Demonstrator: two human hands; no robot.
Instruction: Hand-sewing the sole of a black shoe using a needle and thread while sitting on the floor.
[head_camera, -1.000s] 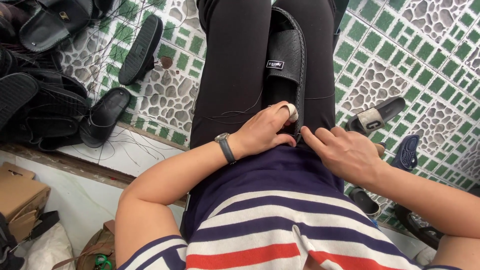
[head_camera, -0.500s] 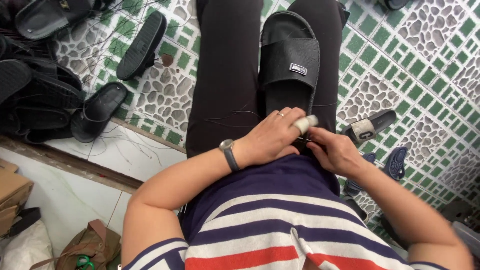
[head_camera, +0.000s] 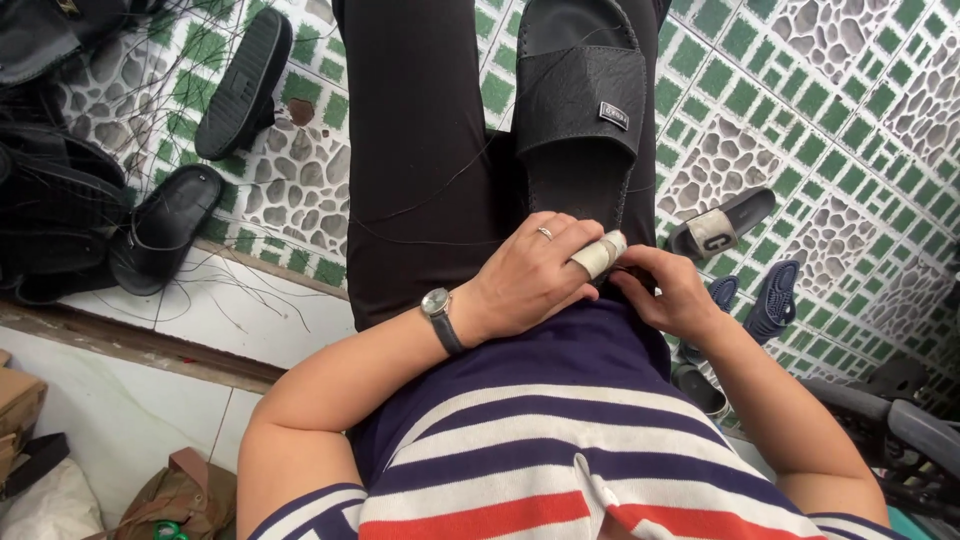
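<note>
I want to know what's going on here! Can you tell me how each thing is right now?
black slipper on lap: lying on the legs, strap up
left hand: resting at the slipper's near end, one finger taped
right hand: touching the left hand's taped finger
wristwatch: worn on left wrist
threads: loose across the lap
slipper with pale strap: lying on the tiled floor

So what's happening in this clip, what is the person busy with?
A seated person has a black slide sandal lying on their lap. The left hand, with a taped fingertip, and the right hand meet at the sandal's near end, pinching something too small to tell. Thin threads trail across the black trousers. More sandals lie on the tiled floor.
</note>
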